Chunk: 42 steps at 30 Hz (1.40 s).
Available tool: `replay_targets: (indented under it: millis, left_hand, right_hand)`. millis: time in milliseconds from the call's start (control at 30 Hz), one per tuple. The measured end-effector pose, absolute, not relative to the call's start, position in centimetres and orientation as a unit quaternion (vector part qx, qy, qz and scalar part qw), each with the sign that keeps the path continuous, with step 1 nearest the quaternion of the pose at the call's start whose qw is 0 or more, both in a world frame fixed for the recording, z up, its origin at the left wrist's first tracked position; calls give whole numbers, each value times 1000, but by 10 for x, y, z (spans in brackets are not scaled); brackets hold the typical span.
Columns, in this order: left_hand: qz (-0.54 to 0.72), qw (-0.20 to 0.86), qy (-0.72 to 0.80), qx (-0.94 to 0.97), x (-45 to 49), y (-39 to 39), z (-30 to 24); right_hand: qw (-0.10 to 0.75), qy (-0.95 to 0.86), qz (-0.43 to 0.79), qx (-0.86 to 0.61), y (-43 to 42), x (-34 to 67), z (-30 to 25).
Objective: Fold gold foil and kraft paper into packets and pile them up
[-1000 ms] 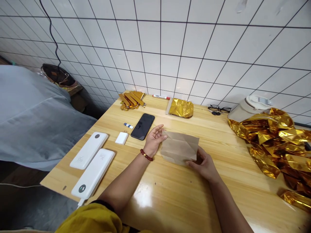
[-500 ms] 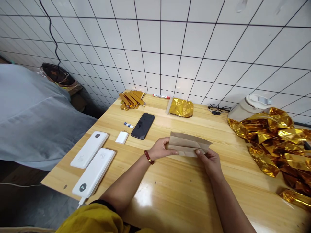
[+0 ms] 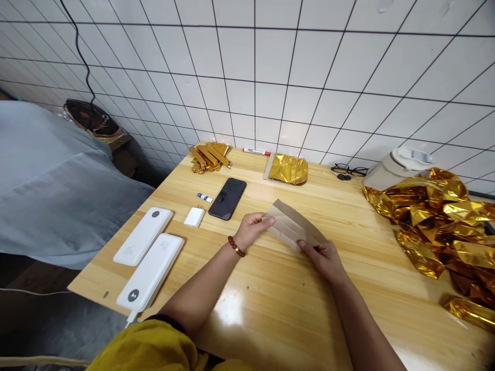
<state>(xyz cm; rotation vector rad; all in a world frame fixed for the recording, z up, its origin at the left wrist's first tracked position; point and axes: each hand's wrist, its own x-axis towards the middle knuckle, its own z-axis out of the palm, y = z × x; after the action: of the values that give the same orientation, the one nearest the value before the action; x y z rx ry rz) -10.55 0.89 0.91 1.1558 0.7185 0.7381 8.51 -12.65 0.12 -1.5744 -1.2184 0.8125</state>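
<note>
A creased piece of brown paper (image 3: 288, 226) is held between my two hands above the wooden table. My left hand (image 3: 251, 229), with a red bead bracelet (image 3: 236, 246) at the wrist, pinches its left end, thumb on top. At the lower right end, my right hand (image 3: 323, 257) grips it between thumb and fingers; some of those fingers are hidden behind the sheet. The paper slants down toward the right. Left of my left hand lies a black phone (image 3: 228, 199). Beyond the paper is a gold foil packet (image 3: 288, 169) with a paper edge.
Two white power banks (image 3: 144, 236) and a white charger plug (image 3: 194, 217) lie on the left of the table (image 3: 270, 314). Folded gold strips (image 3: 211, 157), a red marker (image 3: 257, 152) and glasses (image 3: 350, 170) line the back. Crumpled gold foil (image 3: 429, 221) and a white container (image 3: 398, 167) stand right.
The paper has turned from nearly level to slanting, its left end raised. My left hand has moved up slightly and my right hand a little left and down.
</note>
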Motion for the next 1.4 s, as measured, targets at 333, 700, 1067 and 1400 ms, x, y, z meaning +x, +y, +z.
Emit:
replay_targets:
  millis: [333, 700, 1067, 1400]
  left_hand:
    - [246, 740, 304, 548, -108, 4, 16]
    - [266, 716, 315, 563, -108, 6, 12]
    - [321, 572, 300, 692, -105, 3, 6]
    - [344, 135, 467, 803, -135, 35, 42]
  right_hand:
    - [586, -365, 350, -634, -126, 93, -6]
    - [570, -392, 315, -650, -124, 94, -6]
    - [586, -381, 305, -646, -123, 96, -6]
    - [592, -379, 300, -645, -122, 96, -4]
